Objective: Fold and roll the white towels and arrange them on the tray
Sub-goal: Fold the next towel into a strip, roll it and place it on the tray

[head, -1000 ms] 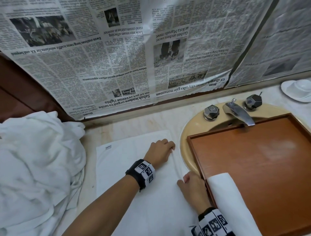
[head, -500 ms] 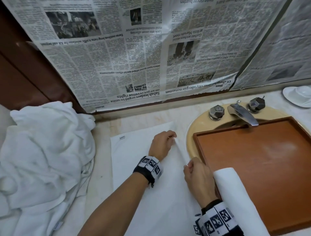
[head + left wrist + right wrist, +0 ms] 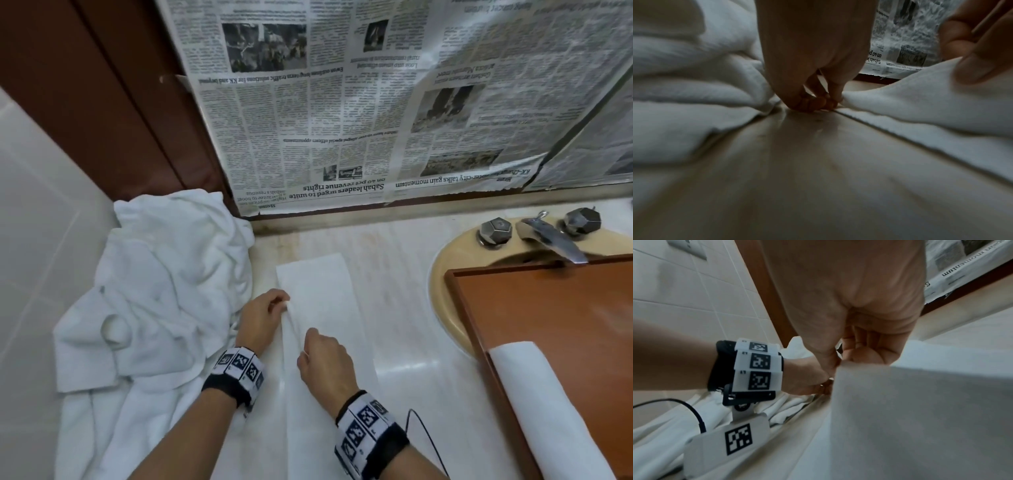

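Observation:
A white towel [image 3: 325, 308] lies on the marble counter as a long narrow strip, folded lengthwise. My left hand [image 3: 284, 303] pinches its left edge farther up, and my right hand [image 3: 306, 346] pinches the same edge closer to me. The left wrist view shows the left hand [image 3: 824, 102] pinching the towel [image 3: 920, 113] low at the counter. In the right wrist view my right hand [image 3: 844, 360] holds a lifted towel [image 3: 920, 402] edge. One rolled white towel [image 3: 541, 404] rests on the brown wooden tray [image 3: 565, 308] at the right.
A heap of loose white towels [image 3: 154, 291] fills the counter's left side, touching my left wrist. The tray sits over the beige sink [image 3: 442, 291], beneath the faucet [image 3: 555, 240]. Newspaper [image 3: 376, 120] covers the wall behind. Bare counter [image 3: 394, 274] lies between strip and sink.
Both hands carried the towel's right edge leftwards, folding the wide towel into a narrow strip. The head view swung left, so tray and sink now sit further right.

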Available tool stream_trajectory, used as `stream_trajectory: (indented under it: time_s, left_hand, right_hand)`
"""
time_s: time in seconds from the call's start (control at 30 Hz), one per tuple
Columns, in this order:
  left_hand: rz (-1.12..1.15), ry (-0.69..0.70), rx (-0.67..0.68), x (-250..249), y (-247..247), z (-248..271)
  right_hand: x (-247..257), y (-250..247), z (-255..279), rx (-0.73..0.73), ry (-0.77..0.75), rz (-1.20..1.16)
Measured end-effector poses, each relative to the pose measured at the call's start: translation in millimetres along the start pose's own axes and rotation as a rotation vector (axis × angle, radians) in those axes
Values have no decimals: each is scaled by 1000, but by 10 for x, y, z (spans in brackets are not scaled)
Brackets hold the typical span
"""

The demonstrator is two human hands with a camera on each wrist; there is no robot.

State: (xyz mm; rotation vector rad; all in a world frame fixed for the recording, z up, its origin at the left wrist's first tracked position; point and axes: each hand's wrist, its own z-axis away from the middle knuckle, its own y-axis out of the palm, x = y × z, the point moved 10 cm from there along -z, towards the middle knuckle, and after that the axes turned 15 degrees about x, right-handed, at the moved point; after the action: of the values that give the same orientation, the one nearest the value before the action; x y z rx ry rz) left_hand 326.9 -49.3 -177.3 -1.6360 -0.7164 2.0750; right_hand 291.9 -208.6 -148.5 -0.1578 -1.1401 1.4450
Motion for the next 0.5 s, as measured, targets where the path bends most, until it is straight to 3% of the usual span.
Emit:
stream_trajectory:
  time_s: [0.23, 0.37, 0.5]
  left_hand:
    - [62, -113, 2, 56, 19, -2]
    - [42, -147, 46, 56, 50, -31]
    - [-86, -102, 10, 102, 22, 35]
  right_hand:
    - [22, 155, -67, -9, -3, 16]
    - [47, 357, -83, 94, -47, 19]
    - [-76, 362, -12, 190, -152, -133]
